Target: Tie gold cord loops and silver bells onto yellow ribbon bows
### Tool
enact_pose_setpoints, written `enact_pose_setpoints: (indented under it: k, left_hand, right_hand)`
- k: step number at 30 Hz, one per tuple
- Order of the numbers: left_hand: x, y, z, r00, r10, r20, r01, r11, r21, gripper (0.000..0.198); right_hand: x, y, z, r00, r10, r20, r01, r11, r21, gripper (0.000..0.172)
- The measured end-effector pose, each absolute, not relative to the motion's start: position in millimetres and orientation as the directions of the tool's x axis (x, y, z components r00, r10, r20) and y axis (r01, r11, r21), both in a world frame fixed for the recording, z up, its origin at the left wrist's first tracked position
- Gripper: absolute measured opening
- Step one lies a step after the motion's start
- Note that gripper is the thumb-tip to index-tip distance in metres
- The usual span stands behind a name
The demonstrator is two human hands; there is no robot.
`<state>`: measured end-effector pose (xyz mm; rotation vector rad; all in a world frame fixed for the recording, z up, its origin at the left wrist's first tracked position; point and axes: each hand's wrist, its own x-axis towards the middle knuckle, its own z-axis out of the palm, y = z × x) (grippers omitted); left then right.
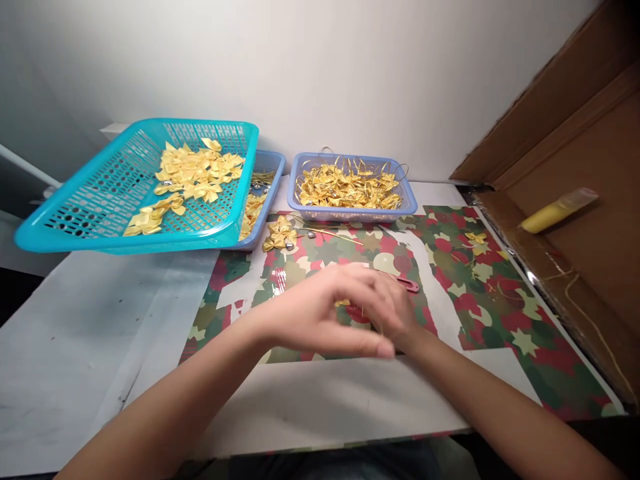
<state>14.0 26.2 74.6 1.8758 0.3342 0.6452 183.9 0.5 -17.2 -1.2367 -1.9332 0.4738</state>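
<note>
My left hand [335, 313] reaches across the middle of the patterned mat [525, 343], its thumb stretched out and its fingers bent over my right hand [400, 307]. The right hand is mostly hidden behind it, so its fingers cannot be made out. Beyond the right hand, the end of a pink tool handle [409, 285] sticks out. A bit of yellow ribbon [343, 303] shows under my left fingers. Behind the hands lies a small group of yellow bows [280, 235] beside thin golden wires [340, 235].
A turquoise basket [75, 200] with yellow bows stands at the left, over a blue basket [270, 193]. A purple-blue basket [353, 213] of bows with golden ties is at the back. Brown cardboard [590, 147] with a yellow tube [555, 212] borders the right side.
</note>
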Motion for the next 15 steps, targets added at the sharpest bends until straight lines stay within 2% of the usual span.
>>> enact_pose_setpoints:
  k: [2, 4, 7, 8, 9, 10, 12, 15]
  left_hand:
    - [2.0, 17.1, 70.0, 0.910, 0.388, 0.145, -0.040, -0.267, 0.963, 0.028]
    - [-11.5, 10.2, 62.1, 0.943, 0.327, 0.057, 0.000, -0.170, 0.985, 0.036]
    - [-27.9, 10.5, 46.9, 0.874, 0.481, 0.066, 0.009, -0.153, 0.988, 0.023]
    - [-30.6, 13.4, 42.0, 0.786, 0.615, 0.065, 0.045, -0.161, 0.986, 0.016]
    - [-31.5, 17.0, 37.6, 0.637, 0.770, 0.024, 0.130, -0.138, 0.982, 0.017]
    - [-30.5, 20.6, 33.9, 0.503, 0.864, -0.034, 0.211, -0.085, 0.974, 0.020]
    - [-24.2, 26.5, 29.1, 0.473, 0.869, -0.147, 0.300, -0.002, 0.954, 0.020]
    - [-10.8, 28.9, 26.5, 0.549, 0.808, -0.215, 0.440, -0.060, 0.896, 0.035]
  right_hand:
    - [187.3, 2.5, -17.3, -0.266, 0.861, 0.434, 0.544, 0.506, -0.670, 0.025]
    - [189.2, 4.3, -18.0, -0.296, 0.829, 0.475, 0.479, 0.559, -0.677, 0.019]
    - [190.2, 6.6, -19.4, -0.329, 0.764, 0.555, 0.398, 0.645, -0.652, 0.015]
    - [190.5, 7.3, -19.5, -0.339, 0.744, 0.575, 0.385, 0.668, -0.637, 0.016]
    - [190.8, 7.9, -19.5, -0.350, 0.725, 0.594, 0.377, 0.689, -0.619, 0.016]
    - [191.4, 8.6, -19.3, -0.363, 0.704, 0.611, 0.370, 0.710, -0.599, 0.017]
    - [192.8, 9.9, -18.5, -0.391, 0.662, 0.639, 0.368, 0.749, -0.551, 0.017]
    - [195.1, 11.9, -17.4, -0.430, 0.611, 0.665, 0.397, 0.789, -0.469, 0.016]
